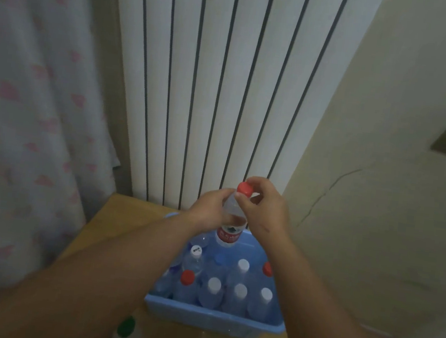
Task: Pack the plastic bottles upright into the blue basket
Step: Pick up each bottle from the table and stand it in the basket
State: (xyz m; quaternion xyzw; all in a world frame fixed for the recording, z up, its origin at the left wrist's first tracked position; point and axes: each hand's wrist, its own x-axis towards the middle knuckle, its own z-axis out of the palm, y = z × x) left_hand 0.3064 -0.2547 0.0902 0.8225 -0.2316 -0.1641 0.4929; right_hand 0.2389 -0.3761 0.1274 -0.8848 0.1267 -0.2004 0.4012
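1. The held bottle (pixel 229 234) is nearly upright. Its red cap (pixel 244 188) is on top and leans slightly right, and its labelled lower body is over the far end of the blue basket (pixel 211 319).
2. The left hand (pixel 208 209) curls its fingers round the clear shoulder from the left. The right hand (pixel 264 207) pinches the neck just under the cap from the right.
3. The long axis runs top to bottom, with both grips on the upper half. The base therefore points straight down at the open blue floor along the far wall (whether it already touches, I cannot tell).
4. The packed bottles (pixel 214 285) stand caps-up in the near and middle rows, so the free room seems to lie beyond them. I judge the next move to be a straight lowering, keeping the base off the nearest caps.
5. Both hands are equally close to the bottle. The left probably bears the weight and the right steers the top.
6. A green-capped bottle (pixel 126 331) waits on the wooden table (pixel 115 211), near and left of the basket.
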